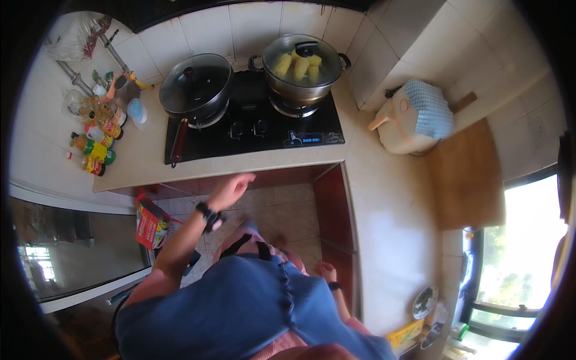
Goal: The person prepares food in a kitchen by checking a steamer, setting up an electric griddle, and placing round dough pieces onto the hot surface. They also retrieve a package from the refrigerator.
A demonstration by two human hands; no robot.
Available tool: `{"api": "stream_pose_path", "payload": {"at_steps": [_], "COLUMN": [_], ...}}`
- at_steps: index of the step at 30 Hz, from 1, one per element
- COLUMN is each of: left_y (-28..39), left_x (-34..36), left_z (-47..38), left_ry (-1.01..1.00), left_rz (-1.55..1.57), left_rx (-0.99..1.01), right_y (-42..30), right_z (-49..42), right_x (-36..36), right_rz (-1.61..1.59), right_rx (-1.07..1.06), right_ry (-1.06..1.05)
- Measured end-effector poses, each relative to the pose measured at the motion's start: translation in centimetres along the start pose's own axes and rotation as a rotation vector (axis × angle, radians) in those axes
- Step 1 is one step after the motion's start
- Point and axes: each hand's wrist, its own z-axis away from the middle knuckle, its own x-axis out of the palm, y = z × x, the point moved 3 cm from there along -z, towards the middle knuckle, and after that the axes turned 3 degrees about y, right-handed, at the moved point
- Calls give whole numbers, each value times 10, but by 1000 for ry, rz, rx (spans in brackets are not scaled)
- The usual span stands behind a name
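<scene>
My left hand (231, 191) is stretched forward over the floor, just short of the counter's front edge. It looks empty, with the fingers loosely bent, and a dark band circles its wrist. Lower down, my right hand (326, 271) hangs beside the dark red cabinet, with nothing visible in it. Ahead, a black gas stove (252, 130) carries a lidded frying pan (198, 85) on the left, its red-brown handle jutting towards me. On the right burner stands a steel pot (299, 92); yellow pieces of food (300, 67), possibly corn, show through its glass lid (279, 49).
Several sauce bottles (101, 153) line the left wall beside a plastic container (137, 111). A cream appliance (398, 123) under a blue patterned cloth (432, 108) and a wooden board (470, 180) are on the right. A red printed bag (152, 225) is at the left below the counter.
</scene>
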Motion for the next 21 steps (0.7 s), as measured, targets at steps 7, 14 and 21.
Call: {"api": "stream_pose_path", "payload": {"at_steps": [7,14,21], "left_y": [136,119,85], "left_x": [-37,-42,-38], "left_z": [-190,-377,-467], "left_ry": [143,212,35], "left_rz": [-428,-706,-813], "left_rx": [505,476,368], "right_y": [43,5,-37], "right_z": [48,28,14], "right_x": [3,20,43], "right_rz": [-370,-572,-693], "right_rx": [669,866,915], "right_ry": [161,295,417]}}
